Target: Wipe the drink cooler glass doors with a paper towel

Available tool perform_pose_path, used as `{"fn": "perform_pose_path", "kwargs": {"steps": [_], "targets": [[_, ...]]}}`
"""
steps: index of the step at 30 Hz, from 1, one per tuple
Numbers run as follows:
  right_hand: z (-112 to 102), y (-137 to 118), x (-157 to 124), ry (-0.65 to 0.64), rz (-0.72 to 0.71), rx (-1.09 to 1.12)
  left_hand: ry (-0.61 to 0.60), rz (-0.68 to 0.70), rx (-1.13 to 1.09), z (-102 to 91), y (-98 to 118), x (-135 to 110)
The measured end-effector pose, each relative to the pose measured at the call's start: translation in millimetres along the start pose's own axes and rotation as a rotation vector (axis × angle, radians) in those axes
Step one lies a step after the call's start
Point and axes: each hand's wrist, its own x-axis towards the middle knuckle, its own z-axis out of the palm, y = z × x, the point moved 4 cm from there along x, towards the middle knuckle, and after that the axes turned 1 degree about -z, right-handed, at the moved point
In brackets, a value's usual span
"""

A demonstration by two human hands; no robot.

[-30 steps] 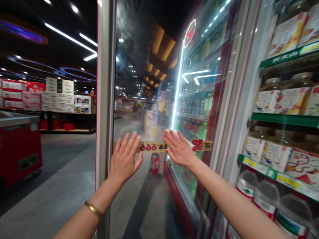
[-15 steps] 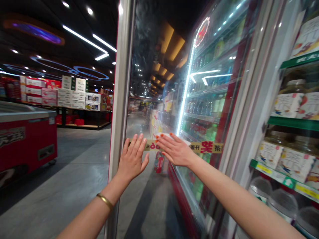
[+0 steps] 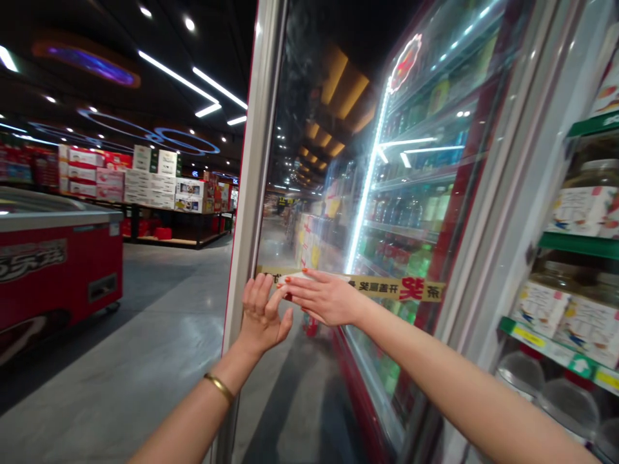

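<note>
A glass door (image 3: 309, 161) of a lit drinks cooler fills the middle of the view, with a yellow printed strip (image 3: 387, 287) running across it. My right hand (image 3: 325, 298) lies flat on the strip, pressing a white cloth (image 3: 300, 276) against the glass. My left hand (image 3: 261, 314) has bent fingers, and their tips are at the strip's left end, beside the silver door frame (image 3: 254, 174). A gold bangle (image 3: 218, 388) circles my left wrist. Nothing shows in the left hand.
Behind the glass stand rows of bottled drinks (image 3: 406, 209). At right, a neighbouring case holds labelled jars (image 3: 580, 309) on green-edged shelves. A red chest freezer (image 3: 58, 264) stands on the grey floor at left, with stacked boxes (image 3: 149, 187) on shelving beyond it.
My right hand has slid left along the strip with the cloth, closing on my left hand. The left fingers have bent. The whole scene has shifted right in view.
</note>
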Motion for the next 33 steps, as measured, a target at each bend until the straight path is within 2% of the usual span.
{"fn": "perform_pose_path", "kwargs": {"steps": [1,3,5,6,7,9,11,12,14,17,20,23,26,29,33], "targets": [[-5,9,-10,0.011,0.041,-0.015,-0.014,0.001,-0.002,1.2,0,0],[-16,34,-16,0.070,0.245,-0.074,-0.039,-0.001,-0.005,3.8,0,0],[-22,55,-6,0.152,0.498,-0.138,-0.049,-0.003,-0.009,5.4,-1,0],[-21,58,4,0.176,0.566,-0.156,-0.050,-0.003,-0.011,5.7,-1,-1],[-17,56,15,0.179,0.576,-0.162,-0.046,-0.003,-0.013,5.5,-2,-1],[-4,37,36,0.131,0.439,-0.135,-0.038,-0.001,-0.019,4.2,-4,-1],[9,13,42,0.077,0.294,-0.074,-0.049,0.015,-0.027,2.9,-4,0],[13,4,39,0.070,0.275,-0.038,-0.065,0.028,-0.034,2.5,-3,1],[16,-3,27,0.110,0.338,0.040,-0.109,0.033,-0.055,3.6,2,9],[12,0,12,0.232,0.453,0.160,-0.193,0.019,-0.085,12.1,14,29],[7,7,7,0.361,0.528,0.279,-0.302,0.090,-0.059,26.5,26,50],[1,12,-1,0.418,0.545,0.331,-0.366,0.157,0.023,30.5,25,56],[-11,25,-27,0.373,0.550,0.214,-0.359,0.141,0.072,18.7,10,52],[-29,55,-77,0.351,0.691,-0.023,-0.290,0.059,0.078,12.1,-2,62],[-51,96,-152,0.352,0.905,-0.337,-0.190,-0.146,0.105,34.9,11,99]]}}
